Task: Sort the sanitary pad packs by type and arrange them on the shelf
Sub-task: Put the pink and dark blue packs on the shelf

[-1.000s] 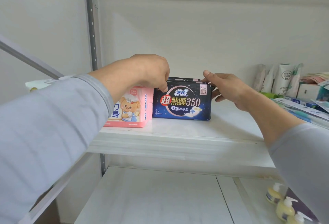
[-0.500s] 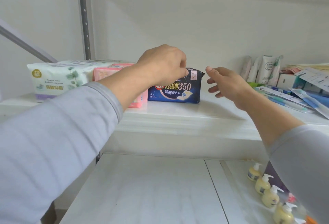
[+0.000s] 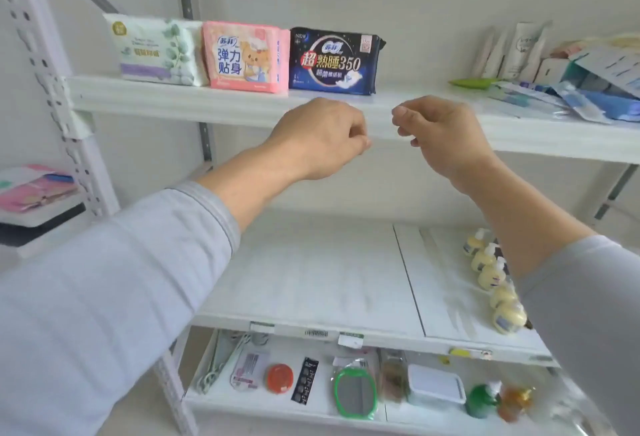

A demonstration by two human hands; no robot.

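Three sanitary pad packs stand side by side on the upper shelf [image 3: 214,103]: a white pack with green leaves [image 3: 156,49] at the left, a pink pack with a bear [image 3: 244,56] in the middle, and a dark blue "350" pack [image 3: 334,61] at the right. My left hand [image 3: 322,137] hangs in front of the shelf edge, below the blue pack, with fingers curled and nothing in it. My right hand [image 3: 440,134] is beside it, fingers loosely curled, also holding nothing. Neither hand touches a pack.
Tubes and loose blue packets [image 3: 568,89] crowd the right end of the upper shelf. Yellow pump bottles [image 3: 491,276] line the right of the middle shelf. Small goods, a green mirror [image 3: 355,392] and a white box fill the bottom shelf. More packs [image 3: 31,189] lie far left.
Both hands let go of the dark blue pack and drew back and down, away from the shelf. The view pulled back, so lower shelves now show.
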